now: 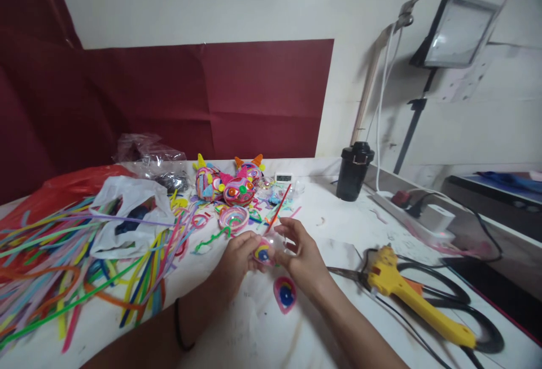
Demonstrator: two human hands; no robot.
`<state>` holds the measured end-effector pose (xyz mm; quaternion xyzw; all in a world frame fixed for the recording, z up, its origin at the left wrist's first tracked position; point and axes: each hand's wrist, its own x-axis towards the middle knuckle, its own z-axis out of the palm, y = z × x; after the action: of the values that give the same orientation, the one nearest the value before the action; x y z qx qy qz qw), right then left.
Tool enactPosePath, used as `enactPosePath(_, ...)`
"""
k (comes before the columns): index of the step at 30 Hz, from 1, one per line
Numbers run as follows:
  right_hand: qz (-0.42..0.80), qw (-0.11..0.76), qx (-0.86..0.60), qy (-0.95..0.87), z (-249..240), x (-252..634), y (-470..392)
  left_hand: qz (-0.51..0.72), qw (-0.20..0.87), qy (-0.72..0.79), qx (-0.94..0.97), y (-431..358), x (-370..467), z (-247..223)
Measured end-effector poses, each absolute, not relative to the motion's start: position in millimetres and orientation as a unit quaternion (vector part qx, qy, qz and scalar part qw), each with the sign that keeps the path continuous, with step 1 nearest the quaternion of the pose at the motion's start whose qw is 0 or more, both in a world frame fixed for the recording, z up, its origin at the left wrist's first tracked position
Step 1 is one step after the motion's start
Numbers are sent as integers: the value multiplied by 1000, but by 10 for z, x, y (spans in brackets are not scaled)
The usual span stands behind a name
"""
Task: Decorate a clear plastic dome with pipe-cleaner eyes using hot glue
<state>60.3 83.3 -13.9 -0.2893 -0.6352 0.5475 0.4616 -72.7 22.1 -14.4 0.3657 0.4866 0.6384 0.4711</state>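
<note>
My left hand and my right hand meet over the middle of the table, both closed on a small clear plastic piece with a pink, yellow and blue coil on it. An orange-red strip rises up and to the right from between the hands. Just below them, a pink teardrop coil with a blue centre lies on the white table. Beyond the hands are a round coiled cup and colourful decorated figures.
Many fuzzy coloured stems and a white plastic bag cover the left side. At right are a yellow glue gun, black-handled scissors, a black cup and a power strip. A small display stands behind.
</note>
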Motion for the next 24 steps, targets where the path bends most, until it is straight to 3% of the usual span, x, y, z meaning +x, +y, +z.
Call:
enactPosePath(16,519,446,-294,-668,169,843,758,641,448,488,387,187,-712,-67)
enactPosePath(20,341,459,-340,-747,209,1438,729,645,443,488,386,194,-720,-91)
enactPosePath(24,92,405,-375,-829,-49,2191,902,647,437,488,390,208,-732,-126)
